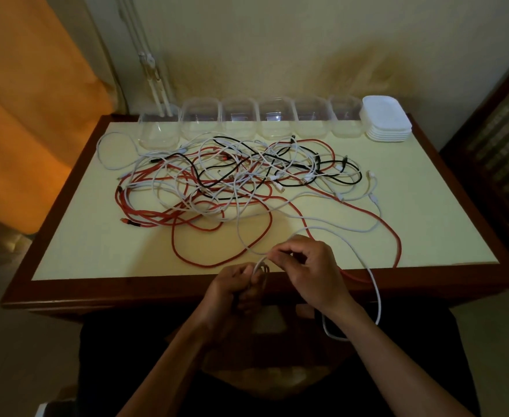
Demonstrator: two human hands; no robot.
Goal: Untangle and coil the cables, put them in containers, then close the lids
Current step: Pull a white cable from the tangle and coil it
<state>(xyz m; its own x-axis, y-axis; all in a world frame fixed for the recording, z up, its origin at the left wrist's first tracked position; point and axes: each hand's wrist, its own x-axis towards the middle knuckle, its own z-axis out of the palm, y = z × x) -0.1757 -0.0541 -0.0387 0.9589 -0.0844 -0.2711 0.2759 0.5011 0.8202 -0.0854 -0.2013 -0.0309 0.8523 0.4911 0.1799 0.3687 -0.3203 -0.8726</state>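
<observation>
A tangle of red, white and black cables (232, 176) spreads over the middle of the table. At the near edge my left hand (235, 284) grips a small coil of white cable (260, 267). My right hand (307, 266) pinches the same white cable just above the coil. That cable (375, 284) loops off the table's front edge on the right and runs back into the tangle. Several clear open containers (238, 115) stand in a row along the far edge. A stack of white lids (387, 118) sits at the far right of that row.
The table (96, 251) has a pale top and a dark wooden rim. A long red cable loop (217, 263) lies near the front edge, left of my hands. An orange curtain (21, 115) hangs at left; a dark cabinet (503, 130) stands at right.
</observation>
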